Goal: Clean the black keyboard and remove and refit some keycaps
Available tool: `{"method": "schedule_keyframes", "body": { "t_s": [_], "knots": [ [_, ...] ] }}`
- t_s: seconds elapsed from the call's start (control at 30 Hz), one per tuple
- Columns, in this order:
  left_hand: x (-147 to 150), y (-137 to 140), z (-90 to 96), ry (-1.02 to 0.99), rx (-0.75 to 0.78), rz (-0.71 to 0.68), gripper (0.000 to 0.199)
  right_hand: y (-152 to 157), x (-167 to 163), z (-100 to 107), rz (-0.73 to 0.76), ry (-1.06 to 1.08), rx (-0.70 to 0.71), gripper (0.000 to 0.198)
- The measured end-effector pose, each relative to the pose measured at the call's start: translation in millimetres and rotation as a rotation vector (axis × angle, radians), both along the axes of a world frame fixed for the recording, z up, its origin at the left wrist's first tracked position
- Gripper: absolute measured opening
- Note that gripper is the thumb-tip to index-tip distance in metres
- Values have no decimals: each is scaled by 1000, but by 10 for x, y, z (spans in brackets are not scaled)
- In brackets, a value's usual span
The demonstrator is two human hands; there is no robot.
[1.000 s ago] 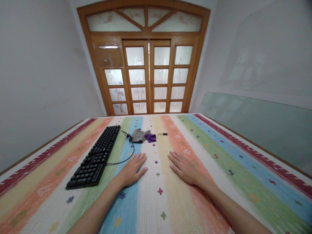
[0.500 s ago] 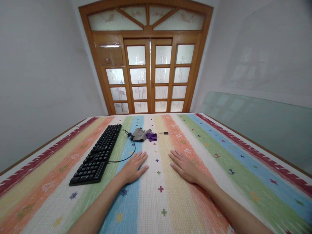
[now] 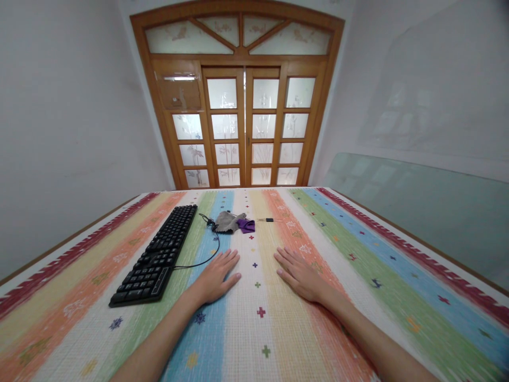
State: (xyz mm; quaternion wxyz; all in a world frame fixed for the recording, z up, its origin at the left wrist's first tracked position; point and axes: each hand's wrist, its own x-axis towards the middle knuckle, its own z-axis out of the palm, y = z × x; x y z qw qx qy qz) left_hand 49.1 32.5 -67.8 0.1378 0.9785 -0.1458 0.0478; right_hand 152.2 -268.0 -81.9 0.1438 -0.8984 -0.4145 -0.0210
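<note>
My left hand (image 3: 217, 276) lies palm down on the striped tablecloth (image 3: 246, 339), fingers stretched out and thumb apart, holding nothing. Level with it, my right hand (image 3: 298, 273) rests flat in the same way, also without anything in it. A black keyboard (image 3: 157, 257) lies at a slant left of my left hand, its cable curving close to the fingertips. Beyond the hands is a crumpled grey cloth (image 3: 227, 222) with a purple piece (image 3: 247, 226) at its right side. Farther right lies a small thin tool with a dark middle (image 3: 269, 219), too small to name.
The table's far edge faces wooden doors (image 3: 244, 127) with frosted panes. Beside the table on the right stands a pale green panel (image 3: 417, 196) against the wall. A plain wall (image 3: 71, 116) rises on the left.
The whole view has shifted very slightly, as from a small head movement. Both hands and the things on the table stay where they were.
</note>
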Motion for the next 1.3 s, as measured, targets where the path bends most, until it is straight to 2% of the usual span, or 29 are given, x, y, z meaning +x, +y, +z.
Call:
{"method": "schedule_keyframes", "body": {
  "t_s": [0.3,0.8,1.0,1.13,1.3],
  "knots": [
    [-9,-13,15,-12,-15,2,60,15,-31,84,7,21,-47,63],
    [-11,-13,10,-13,-6,5,61,11,6,3,20,-19,2,60],
    [-106,32,135,-130,-4,-10,51,14,15,-29,19,-28,26,60],
    [-156,253,271,-271,-21,141,49,15,4,-2,19,-26,10,62],
    [-161,797,393,-366,-68,527,53,14,13,-24,23,-31,21,62]
  ]
}}
